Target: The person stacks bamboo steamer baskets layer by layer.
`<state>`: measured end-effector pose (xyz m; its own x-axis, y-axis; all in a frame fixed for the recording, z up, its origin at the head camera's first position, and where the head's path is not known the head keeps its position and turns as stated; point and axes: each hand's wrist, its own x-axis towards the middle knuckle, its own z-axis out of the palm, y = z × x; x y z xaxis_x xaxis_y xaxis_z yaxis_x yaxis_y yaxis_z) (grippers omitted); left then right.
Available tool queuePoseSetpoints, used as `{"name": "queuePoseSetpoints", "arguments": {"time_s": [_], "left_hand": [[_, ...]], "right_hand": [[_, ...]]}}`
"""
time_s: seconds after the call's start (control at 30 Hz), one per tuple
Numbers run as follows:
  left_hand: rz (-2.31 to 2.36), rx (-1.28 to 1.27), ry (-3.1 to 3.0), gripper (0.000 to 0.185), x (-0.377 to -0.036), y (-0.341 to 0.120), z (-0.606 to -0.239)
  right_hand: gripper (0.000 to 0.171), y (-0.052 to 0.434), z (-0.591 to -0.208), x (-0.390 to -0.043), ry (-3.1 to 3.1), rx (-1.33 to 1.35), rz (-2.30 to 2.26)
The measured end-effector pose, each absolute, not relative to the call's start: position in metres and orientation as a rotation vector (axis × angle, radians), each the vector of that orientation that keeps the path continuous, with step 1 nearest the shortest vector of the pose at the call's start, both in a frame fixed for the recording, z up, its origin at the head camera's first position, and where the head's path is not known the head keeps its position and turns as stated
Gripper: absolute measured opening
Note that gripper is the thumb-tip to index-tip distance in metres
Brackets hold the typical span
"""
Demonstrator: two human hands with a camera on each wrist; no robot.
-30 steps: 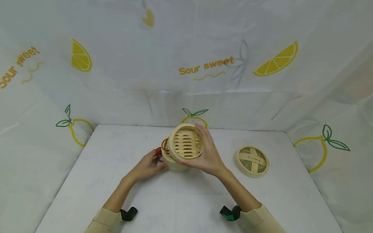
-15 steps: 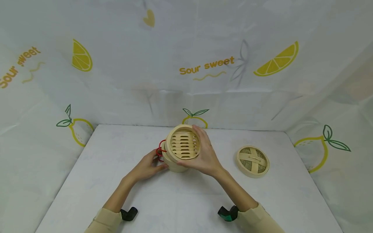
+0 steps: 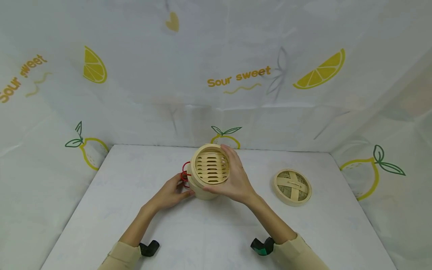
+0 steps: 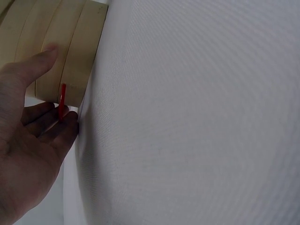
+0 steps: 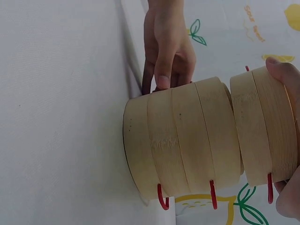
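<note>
Toward far edge of counter (image 3: 202, 236) | right hand (image 3: 238, 183): our fingers grasped 1 tilted steamer tier (image 3: 212, 169) | left hand (image 3: 171, 192): fingers gripped lower stack (image 5: 174, 145) | we judged tilt risked crooked seating

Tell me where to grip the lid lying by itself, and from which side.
Take the lid by its rim, probably from above and the right, thumb and fingers on opposite edges. It lies crossed straps up, its round wall giving purchase; the stack stands off to its left.
</note>
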<state>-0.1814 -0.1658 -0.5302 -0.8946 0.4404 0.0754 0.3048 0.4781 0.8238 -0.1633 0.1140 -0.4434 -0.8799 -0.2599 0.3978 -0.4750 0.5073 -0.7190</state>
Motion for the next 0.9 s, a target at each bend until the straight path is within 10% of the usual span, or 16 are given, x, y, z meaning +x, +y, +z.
{"name": "queuePoseSetpoints", "arguments": {"time_s": [0.9], "left_hand": [[1.363,0.658,2.596,0.069,-0.181,-0.166,-0.530]], "right_hand": [[0.135,0.101,-0.437,-0.172,-2.558,0.610,1.273]]}}
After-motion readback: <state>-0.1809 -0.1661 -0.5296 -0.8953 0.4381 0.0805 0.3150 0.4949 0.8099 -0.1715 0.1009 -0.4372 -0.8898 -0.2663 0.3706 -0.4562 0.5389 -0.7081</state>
